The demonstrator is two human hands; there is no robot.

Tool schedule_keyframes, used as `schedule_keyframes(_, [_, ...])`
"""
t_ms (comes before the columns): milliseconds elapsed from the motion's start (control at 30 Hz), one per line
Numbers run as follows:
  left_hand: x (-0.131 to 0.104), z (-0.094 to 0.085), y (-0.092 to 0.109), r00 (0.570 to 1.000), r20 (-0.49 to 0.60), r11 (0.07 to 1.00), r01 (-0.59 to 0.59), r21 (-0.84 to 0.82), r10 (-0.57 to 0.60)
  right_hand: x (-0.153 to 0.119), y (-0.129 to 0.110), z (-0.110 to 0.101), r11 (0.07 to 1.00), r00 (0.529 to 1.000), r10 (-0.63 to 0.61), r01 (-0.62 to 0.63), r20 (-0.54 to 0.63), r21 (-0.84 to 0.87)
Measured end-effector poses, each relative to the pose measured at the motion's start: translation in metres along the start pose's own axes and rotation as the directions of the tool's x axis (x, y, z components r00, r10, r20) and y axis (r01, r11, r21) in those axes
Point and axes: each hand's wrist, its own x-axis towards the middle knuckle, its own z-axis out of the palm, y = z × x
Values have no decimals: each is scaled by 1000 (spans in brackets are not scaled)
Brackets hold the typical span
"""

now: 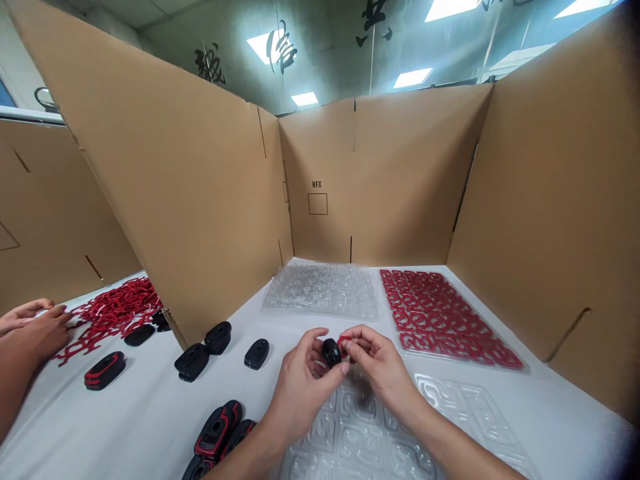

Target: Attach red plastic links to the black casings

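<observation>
My left hand (293,383) is closed around a glossy black car key fob shell (331,352), with thumb and fingers at its edges. Just to its right, my right hand (380,367) pinches a small red trim piece (344,341) close against the fob; my fingers hide most of it, and I cannot tell whether it is seated. Both hands are above a clear plastic blister tray (357,443). Left of my hands lies a single black fob shell (257,354). Near my left forearm is a stack of black fobs with red trim (219,430).
Red trim pieces fill a tray (450,317) at the right; stacked clear trays (323,287) lie behind. More black shells (193,362) are to the left. Cardboard walls (390,180) surround the table. Past the left panel, another person's hands (37,330) are beside a red pile (123,307).
</observation>
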Motion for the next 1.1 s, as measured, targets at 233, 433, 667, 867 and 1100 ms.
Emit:
schedule_keyframes(233, [0,-6,0,991,-82,978,-85,190,102,-4,7,-1,910,995,-71,92,67,-404])
schedule_keyframes(433, [-2,-4,1,991,-60,969,-102,226,119,-8,3,0,830,989,-88,139,119,-540])
schedule_keyframes(667, [-1,-5,1,992,-58,987,-106,122,114,-1,12,-7,818,988,-67,135,140,-559])
schedule_keyframes(867, [4,-6,5,996,-87,994,-32,-104,23,0,9,-11,705,938,-192,336,287,-625])
schedule_keyframes(1100, [11,-2,-15,992,-119,990,32,-135,-49,2,15,-13,494,795,-459,600,397,-629])
